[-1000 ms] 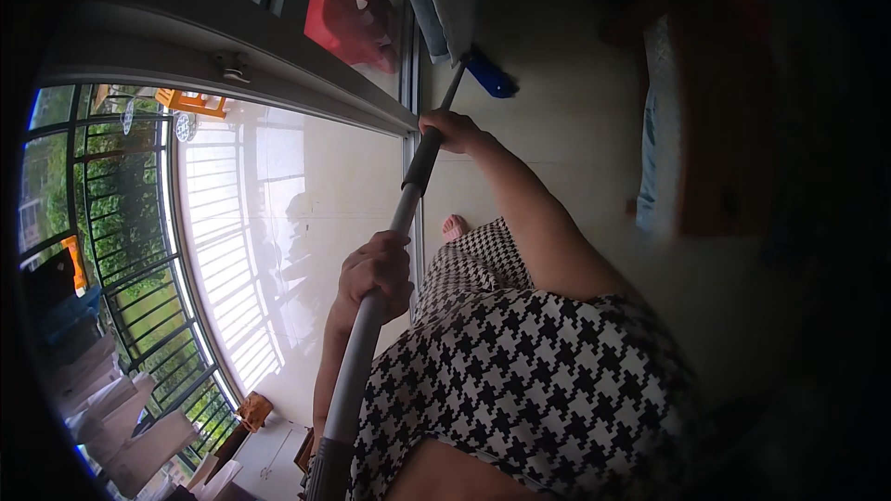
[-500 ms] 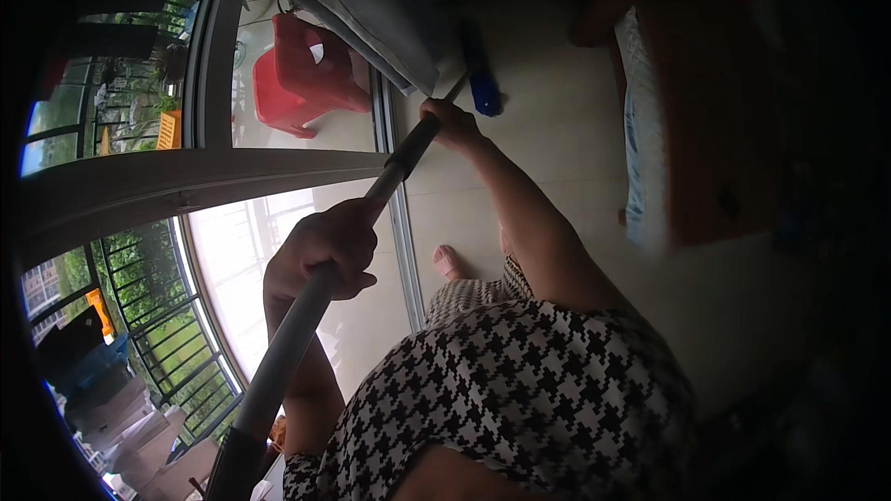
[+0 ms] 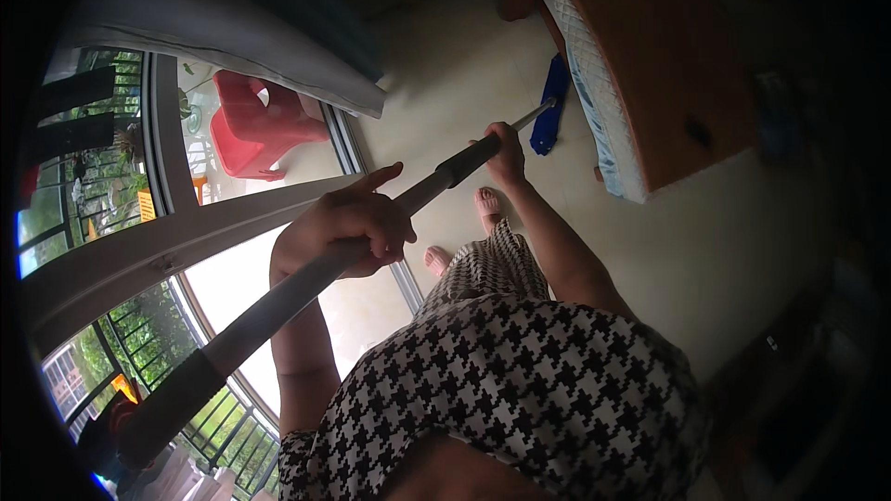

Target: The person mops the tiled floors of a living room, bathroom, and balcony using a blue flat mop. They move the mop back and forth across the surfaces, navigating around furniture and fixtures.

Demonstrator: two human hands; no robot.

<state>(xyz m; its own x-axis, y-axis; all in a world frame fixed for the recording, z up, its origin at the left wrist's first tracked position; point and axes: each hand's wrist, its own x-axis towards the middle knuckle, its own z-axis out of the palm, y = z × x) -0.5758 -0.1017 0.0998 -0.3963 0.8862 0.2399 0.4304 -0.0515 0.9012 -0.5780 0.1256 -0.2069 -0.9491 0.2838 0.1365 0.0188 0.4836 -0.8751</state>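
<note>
A long grey mop pole [image 3: 278, 301] runs from the lower left up to a blue mop head [image 3: 550, 104] lying on the pale floor tiles. My left hand [image 3: 345, 230] wraps the pole's middle, forefinger stretched out. My right hand [image 3: 506, 150] grips the pole further down, on its black sleeve, just short of the mop head. The mop head rests beside the edge of a bed [image 3: 594, 102] with a light quilted cover. My bare feet [image 3: 464, 227] stand on the floor below the hands.
A glass sliding door with a grey frame [image 3: 186, 241] stands at the left; its track [image 3: 404, 283] runs along the floor by my feet. Red plastic chairs [image 3: 252, 125] and a railing [image 3: 158, 343] lie outside. A wooden bed frame [image 3: 668, 65] fills the upper right. A dark curtain [image 3: 269, 28] hangs above.
The view has swung away from the glass toward the room. The mop head has moved from beside the door track across the floor to the bed's edge. Both hands keep their grip.
</note>
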